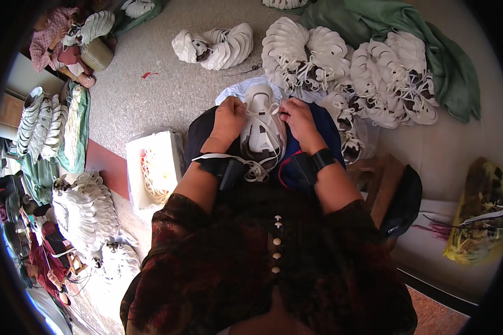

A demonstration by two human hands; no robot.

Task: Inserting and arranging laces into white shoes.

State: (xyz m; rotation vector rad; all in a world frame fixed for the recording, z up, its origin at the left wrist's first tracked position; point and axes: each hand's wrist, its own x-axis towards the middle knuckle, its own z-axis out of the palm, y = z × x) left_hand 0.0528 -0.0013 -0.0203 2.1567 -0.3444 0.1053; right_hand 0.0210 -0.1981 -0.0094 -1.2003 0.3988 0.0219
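A white sneaker (pixel 259 131) with grey and dark trim rests on my lap, its tongue end pointing away from me. A white shoelace (pixel 267 115) runs across its upper part, and a loose loop hangs at the near end. At the shoe's left side my left hand (pixel 229 120) is closed, with the lace running to its fingertips. My right hand (pixel 299 118) pinches the lace at the right edge of the shoe, thumb and forefinger together. A pale cloth (pixel 235 90) lies beneath the shoe.
An open white box (pixel 176 162) of laces stands at my left. Bundled white shoes (pixel 310 53) lie ahead right beside green cloth (pixel 452 84); another bundle (pixel 215 46) lies ahead, more (pixel 86 209) at left. A wooden stool (pixel 374 178) is at my right. Other people (pixel 53 33) sit at far left.
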